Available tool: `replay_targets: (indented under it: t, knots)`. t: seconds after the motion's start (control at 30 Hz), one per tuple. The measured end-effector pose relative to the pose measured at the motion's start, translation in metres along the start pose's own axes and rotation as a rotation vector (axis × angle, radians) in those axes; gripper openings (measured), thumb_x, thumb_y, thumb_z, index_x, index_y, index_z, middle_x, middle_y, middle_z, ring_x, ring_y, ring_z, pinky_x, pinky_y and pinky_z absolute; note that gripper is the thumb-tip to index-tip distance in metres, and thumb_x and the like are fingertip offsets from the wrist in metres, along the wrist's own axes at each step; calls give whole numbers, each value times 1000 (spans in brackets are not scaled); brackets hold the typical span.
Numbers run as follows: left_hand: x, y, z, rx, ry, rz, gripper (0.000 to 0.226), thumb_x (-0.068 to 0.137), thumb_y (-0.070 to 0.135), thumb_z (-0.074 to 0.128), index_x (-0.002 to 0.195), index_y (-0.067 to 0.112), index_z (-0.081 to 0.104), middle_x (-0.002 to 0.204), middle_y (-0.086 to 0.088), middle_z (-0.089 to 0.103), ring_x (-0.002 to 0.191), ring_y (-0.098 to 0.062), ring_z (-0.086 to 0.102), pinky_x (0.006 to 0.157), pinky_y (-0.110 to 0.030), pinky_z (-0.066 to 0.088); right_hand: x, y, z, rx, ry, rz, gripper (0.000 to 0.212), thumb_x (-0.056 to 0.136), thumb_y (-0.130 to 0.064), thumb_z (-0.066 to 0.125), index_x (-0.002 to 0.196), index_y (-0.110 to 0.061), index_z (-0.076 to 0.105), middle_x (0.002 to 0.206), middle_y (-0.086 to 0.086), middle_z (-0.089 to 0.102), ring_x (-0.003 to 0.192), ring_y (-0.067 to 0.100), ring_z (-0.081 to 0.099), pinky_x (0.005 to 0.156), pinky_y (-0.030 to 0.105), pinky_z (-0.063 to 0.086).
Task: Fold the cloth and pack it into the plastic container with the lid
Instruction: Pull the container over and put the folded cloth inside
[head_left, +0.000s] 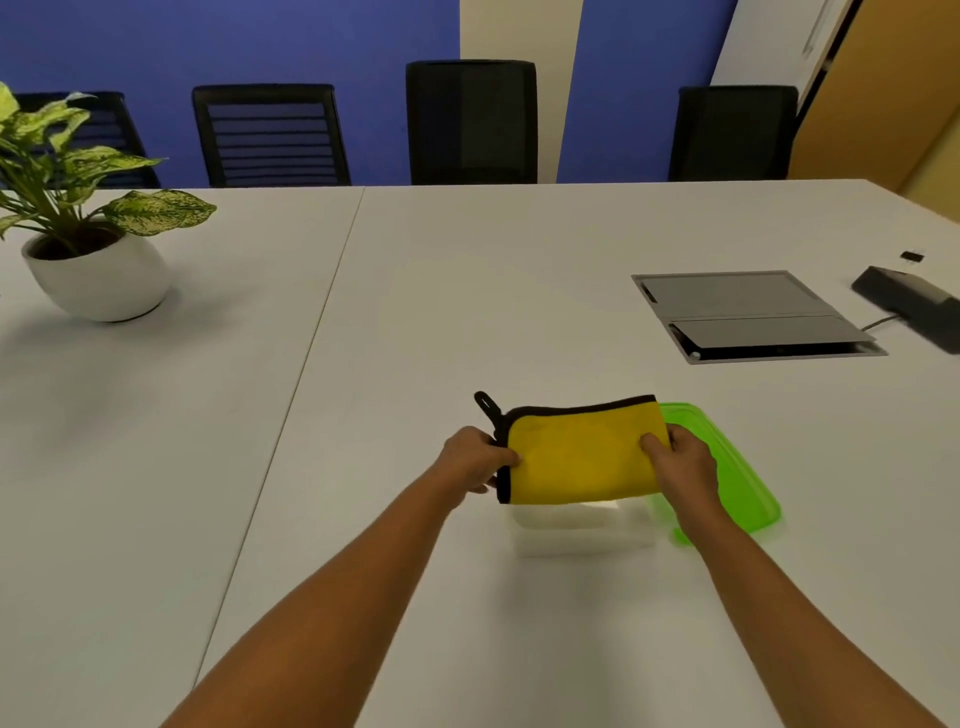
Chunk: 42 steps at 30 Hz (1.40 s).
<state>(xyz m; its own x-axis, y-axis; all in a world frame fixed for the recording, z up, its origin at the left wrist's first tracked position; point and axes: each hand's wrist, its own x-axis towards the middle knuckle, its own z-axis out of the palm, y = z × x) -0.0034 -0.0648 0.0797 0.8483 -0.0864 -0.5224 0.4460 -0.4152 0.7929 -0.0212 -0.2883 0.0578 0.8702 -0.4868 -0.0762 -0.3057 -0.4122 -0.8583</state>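
Folding looks done: the yellow cloth with black trim (579, 457) is a compact rectangle. The 2 hands, left hand (470, 457) and right hand (685, 462), pinch its ends over the clear rectangular plastic container (582, 530). Packing and closing remain. The translucent green plastic lid (748, 483) lies beside the container. No readable writing or brand shows.

Your left hand (475, 457) and right hand (680, 457) pinch the folded yellow cloth (582, 457) above the clear container (582, 532), green lid (743, 483) beside it.
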Motion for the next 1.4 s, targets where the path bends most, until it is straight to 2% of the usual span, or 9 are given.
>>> replay_targets:
  t: [0.3, 0.53, 0.67, 0.77, 0.87, 0.97, 1.17, 1.3, 1.4]
  knots:
    - [7, -6, 11, 107, 74, -14, 37, 84, 19, 66, 114, -1, 58, 116, -19, 64, 85, -24, 59, 59, -22, 46, -8, 26, 1, -110, -30, -18, 16, 87, -14, 59, 91, 0, 66, 85, 25, 66, 79, 34, 58, 65, 31, 35]
    - [2, -19, -30, 167, 142, -90, 41, 83, 17, 67, 118, -2, 55, 118, -20, 62, 103, -32, 62, 79, -35, 47, -33, 13, 31, -127, -113, -43, 19, 86, -19, 61, 91, -1, 66, 79, 19, 65, 73, 26, 55, 66, 32, 39]
    - [-4, -27, -54, 231, 147, -112, 41, 84, 15, 66, 119, -3, 54, 118, -21, 62, 103, -33, 62, 79, -35, 47, -48, 2, 49, -182, -153, -74, 23, 87, -24, 60, 100, -5, 64, 91, 16, 68, 78, 27, 57, 66, 28, 38]
    - [-7, -27, -63, 249, 151, -70, 39, 84, 15, 66, 117, -4, 56, 116, -22, 63, 92, -30, 61, 80, -32, 50, -50, -7, 53, -278, -114, -105, 28, 86, -28, 60, 104, -8, 62, 98, 12, 67, 88, 31, 61, 67, 27, 37]
    - [-5, -20, -61, 267, 171, -34, 38, 83, 15, 67, 115, -3, 56, 114, -22, 63, 91, -30, 63, 87, -36, 53, -41, -16, 50, -355, -102, -124, 26, 85, -28, 60, 100, -6, 61, 100, 14, 67, 90, 32, 60, 65, 27, 35]
    - [-2, -15, -48, 375, 150, -23, 42, 83, 13, 67, 119, -2, 52, 119, -21, 60, 104, -32, 62, 94, -39, 52, -32, -18, 45, -465, -121, -113, 28, 85, -27, 59, 102, -5, 61, 104, 16, 67, 94, 33, 60, 66, 28, 35]
    - [4, -22, -17, 776, 101, 15, 35, 90, 10, 55, 124, 1, 48, 127, -16, 54, 114, -26, 56, 89, -26, 47, -33, -14, 48, -739, -257, -229, 27, 88, -23, 54, 107, -5, 58, 111, 15, 64, 101, 29, 60, 73, 29, 43]
    - [9, -31, -9, 925, 96, 13, 30, 91, 5, 52, 121, 2, 51, 125, -16, 56, 111, -25, 58, 87, -26, 49, -37, -13, 56, -853, -343, -276, 18, 91, -10, 47, 105, -4, 58, 112, 15, 63, 101, 27, 60, 72, 26, 41]
    - [10, -35, -9, 955, 142, 58, 27, 90, 0, 48, 117, 1, 53, 120, -16, 58, 107, -26, 60, 83, -27, 50, -38, -10, 59, -926, -377, -314, 14, 92, -4, 43, 85, -11, 53, 113, 15, 62, 102, 26, 60, 73, 27, 42]
